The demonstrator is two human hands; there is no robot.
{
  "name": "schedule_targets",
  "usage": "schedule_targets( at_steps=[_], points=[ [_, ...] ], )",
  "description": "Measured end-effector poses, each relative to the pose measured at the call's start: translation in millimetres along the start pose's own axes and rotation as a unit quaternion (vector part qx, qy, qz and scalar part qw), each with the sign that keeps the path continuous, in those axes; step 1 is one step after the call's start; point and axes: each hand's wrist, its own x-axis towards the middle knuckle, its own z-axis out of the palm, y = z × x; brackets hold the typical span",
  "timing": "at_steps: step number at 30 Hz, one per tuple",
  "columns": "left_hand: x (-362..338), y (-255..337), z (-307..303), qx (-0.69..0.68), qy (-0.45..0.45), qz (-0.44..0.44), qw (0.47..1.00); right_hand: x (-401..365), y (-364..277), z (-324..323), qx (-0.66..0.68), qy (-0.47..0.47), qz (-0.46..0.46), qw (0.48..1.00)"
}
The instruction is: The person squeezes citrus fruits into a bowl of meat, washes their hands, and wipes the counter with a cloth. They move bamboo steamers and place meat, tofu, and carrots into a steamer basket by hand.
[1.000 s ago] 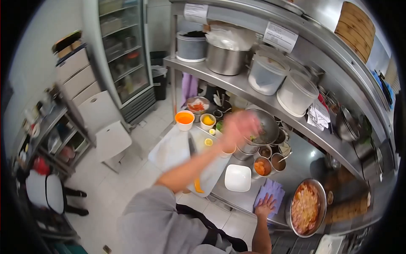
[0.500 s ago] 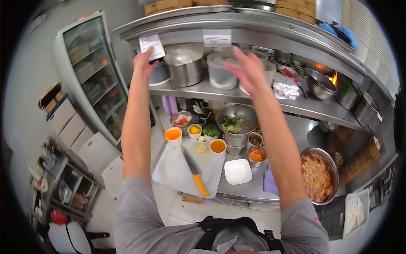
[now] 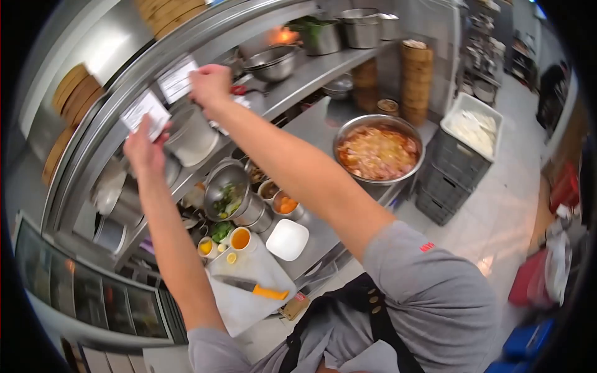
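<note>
Both my arms reach up to the front rail of a steel shelf (image 3: 112, 93), where two white paper tickets hang. My left hand (image 3: 144, 149) pinches the lower edge of the left ticket (image 3: 143, 112). My right hand (image 3: 209, 84) is closed at the right edge of the right ticket (image 3: 176, 79). Whether that ticket is clipped to the rail or free in my fingers I cannot tell.
Below on the steel counter are a bowl of greens (image 3: 227, 194), small sauce cups, a white square dish (image 3: 287, 239), and a cutting board (image 3: 239, 304) with an orange-handled knife (image 3: 255, 288). Further right are a large bowl of reddish mix (image 3: 377, 151), stacked bamboo steamers (image 3: 415, 74) and a crate (image 3: 457, 165).
My view has swung and tilted to the right. My right hand, open in the air before, has come onto the right ticket. My left hand stays on the left ticket.
</note>
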Motion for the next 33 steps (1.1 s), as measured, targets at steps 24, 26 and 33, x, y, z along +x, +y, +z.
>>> schedule_targets(
  at_steps=[24, 26, 33],
  points=[
    [-334, -184, -40, 0.034, -0.353, -0.5, 0.79, -233, 190, -443, -0.753, -0.328, 0.047, 0.569],
    [-346, -190, -48, 0.044, -0.347, -0.514, 0.783, -243, 184, -449, -0.763, -0.331, 0.033, 0.554],
    [-416, -277, -37, 0.087, -0.029, -0.51, 0.855, -331, 123, -378, -0.243, -0.062, 0.425, 0.87]
  ],
)
